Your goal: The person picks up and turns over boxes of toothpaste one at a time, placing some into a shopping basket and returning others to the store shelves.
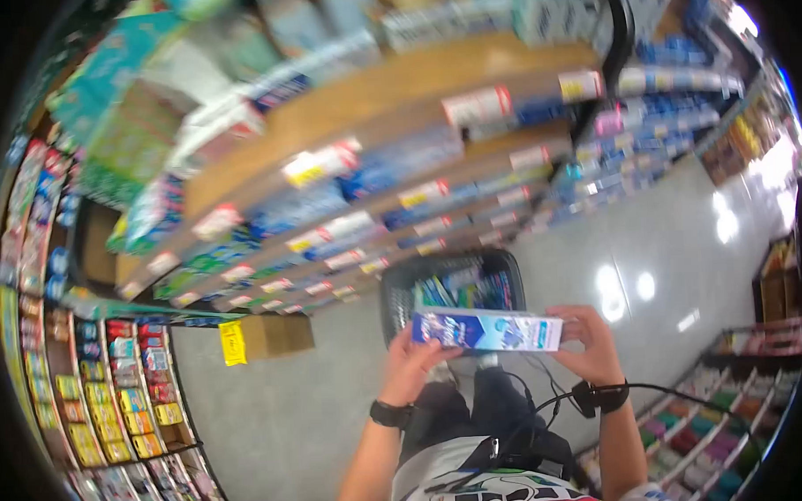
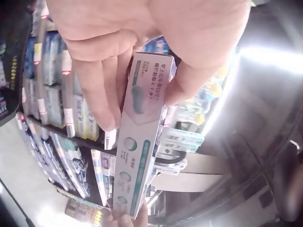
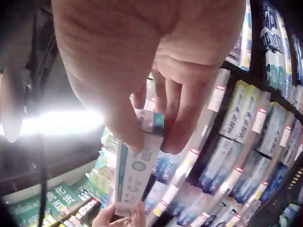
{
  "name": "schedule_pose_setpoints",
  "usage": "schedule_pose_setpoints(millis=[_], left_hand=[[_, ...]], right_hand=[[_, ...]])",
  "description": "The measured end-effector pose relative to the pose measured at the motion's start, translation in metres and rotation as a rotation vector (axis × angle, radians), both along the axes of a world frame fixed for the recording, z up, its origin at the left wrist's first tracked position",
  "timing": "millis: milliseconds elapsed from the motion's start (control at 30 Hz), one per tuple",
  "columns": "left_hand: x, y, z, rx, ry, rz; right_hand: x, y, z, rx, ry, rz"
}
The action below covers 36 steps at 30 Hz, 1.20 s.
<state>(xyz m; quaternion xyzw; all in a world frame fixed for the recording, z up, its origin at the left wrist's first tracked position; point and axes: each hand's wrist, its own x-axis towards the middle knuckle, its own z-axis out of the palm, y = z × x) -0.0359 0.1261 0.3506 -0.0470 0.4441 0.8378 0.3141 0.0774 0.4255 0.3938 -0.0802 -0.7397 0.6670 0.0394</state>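
A long blue and white box (image 1: 488, 330) is held level between both hands, above a dark basket (image 1: 390, 295). My left hand (image 1: 409, 367) grips its left end, thumb on the near side. My right hand (image 1: 590, 345) pinches the right end. In the left wrist view the box (image 2: 138, 127) shows a white side with green print, between the thumb and fingers of the left hand (image 2: 142, 42). The right wrist view has the right hand (image 3: 156, 71) around one end of the box (image 3: 135, 175).
Shelves (image 1: 395, 83) of boxed goods with price tags run across the front. Several packets lie inside the basket. A cardboard carton (image 1: 280, 335) with a yellow sign (image 1: 233, 343) stands on the floor at the left. More racks (image 1: 105, 384) stand far left and at the lower right.
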Motion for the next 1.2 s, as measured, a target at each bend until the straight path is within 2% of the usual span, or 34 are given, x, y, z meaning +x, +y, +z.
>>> schedule_pose_setpoints(millis=[100,200,400,733,1000,1200], left_hand=[[0.01,-0.011,0.058,-0.04,0.16,0.059],[0.018,-0.021,0.1,-0.078,0.266,0.108],[0.022,-0.043,0.145,-0.179,0.479,0.176],[0.018,-0.047,0.162,-0.116,0.491,0.286],[0.01,-0.048,0.153,-0.129,0.446,0.305],[-0.001,-0.043,0.147,-0.133,0.422,0.328]], right_hand=[[-0.011,-0.012,0.048,-0.118,0.136,-0.001],[-0.01,-0.012,0.085,-0.192,0.138,0.088],[-0.019,-0.015,0.131,-0.247,0.191,0.192],[-0.048,-0.019,0.142,-0.242,0.177,0.229],[-0.062,-0.015,0.145,-0.211,0.098,0.24],[-0.063,-0.014,0.134,-0.203,0.13,0.191]])
